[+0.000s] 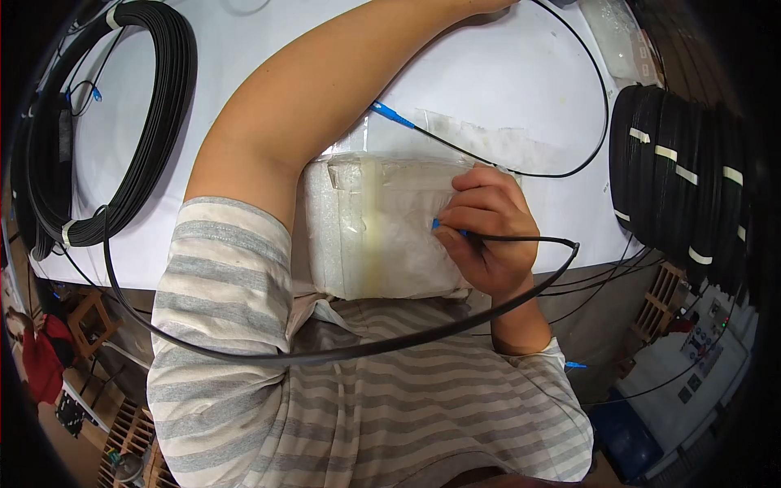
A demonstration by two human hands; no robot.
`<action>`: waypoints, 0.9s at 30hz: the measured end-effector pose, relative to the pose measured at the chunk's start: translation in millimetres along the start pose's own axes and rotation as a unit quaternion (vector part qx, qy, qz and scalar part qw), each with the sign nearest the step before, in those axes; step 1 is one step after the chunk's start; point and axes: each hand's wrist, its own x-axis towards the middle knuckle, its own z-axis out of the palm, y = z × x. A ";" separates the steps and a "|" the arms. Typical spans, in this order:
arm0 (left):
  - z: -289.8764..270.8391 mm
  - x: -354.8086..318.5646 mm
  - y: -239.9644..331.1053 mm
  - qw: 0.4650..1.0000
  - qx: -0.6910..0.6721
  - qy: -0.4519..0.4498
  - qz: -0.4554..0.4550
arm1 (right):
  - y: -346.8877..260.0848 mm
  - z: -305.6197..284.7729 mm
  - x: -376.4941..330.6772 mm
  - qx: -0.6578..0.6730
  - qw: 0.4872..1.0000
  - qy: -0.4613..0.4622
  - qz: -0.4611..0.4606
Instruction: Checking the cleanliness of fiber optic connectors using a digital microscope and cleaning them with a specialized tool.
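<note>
The right hand [486, 236] is closed around a thin black cable [325, 354], pinching its blue connector end [439, 224] against a clear plastic bag [382, 228] at the worktop's [504, 89] near edge, which steadies the tip at the bag's face. The cable loops back across the person's striped shirt. The bag seems to hold white foam-like padding; more cannot be told. The left arm stretches to the far edge, its hand out of view. Black cable coils [122, 122] sit at the left edge, banded coils [679, 187] at the right.
</note>
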 end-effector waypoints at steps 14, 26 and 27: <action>20.0 19.7 -48.7 0.932 -0.155 0.144 0.293 | -3.2 -0.5 5.8 0.013 0.998 -0.035 -0.040; 33.2 26.0 -41.7 0.934 -0.170 0.124 0.289 | 0.6 -0.6 -1.4 0.003 1.000 -0.002 0.008; 22.0 11.9 -27.9 0.935 -0.167 0.127 0.287 | 0.8 -0.7 -0.1 0.006 1.000 -0.004 0.006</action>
